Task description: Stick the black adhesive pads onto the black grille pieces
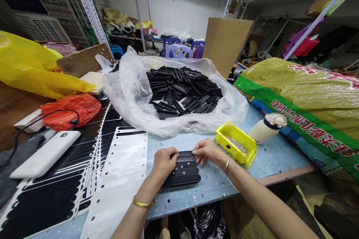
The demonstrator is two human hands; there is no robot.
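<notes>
Several black plastic strips (183, 171) with a lattice surface and rounded ends lie side by side on the blue speckled table. Small silver metal pieces sit on the middle strips. My left hand (165, 162) is closed with thumb and forefinger at the left end of the farthest strip. At that strip's right end, the fingertips of my right hand (208, 151) are pinched together; whatever is between them is too small to tell. Just right of this hand stands a yellow bin (237, 143) with small silver metal parts in it.
Behind the hands, a clear plastic bag (168, 129) lies open around a heap of black strips (185, 89). White sheet (120, 179) and black die-cut sheets (42, 201) cover the left, with a white power bank (46, 155). A lidded bottle (266, 129) and large sack (303, 101) stand right.
</notes>
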